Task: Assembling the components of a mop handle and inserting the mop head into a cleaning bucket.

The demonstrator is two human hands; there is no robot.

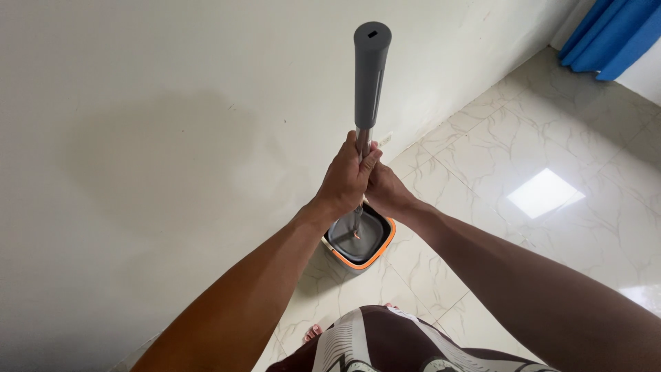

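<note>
Head view looks straight down on 2 bare hands wrapped around a mop pole [363, 141]. Left hand [346, 180] is closed tight on the metal shaft just under the grey grip [370, 76], and right hand [384, 191] is closed on the same shaft just below and beside it, the 2 touching. Below both hands the pole runs down into a bucket [375, 251] with an orange rim, standing on the tiled floor [523, 158] close to a white wall [138, 138]. The mop's lower end sits inside the bucket's grey well; the head itself is too small to make out. Toes [313, 334] show on the tiles nearer the body than the bucket, and a blue curtain [606, 34] hangs far off beyond the right hand. Judging from this, a push that leans the pole off upright could tip the bucket or slop water out, and the glossy tiles look slippery for bare feet if wet.
</note>
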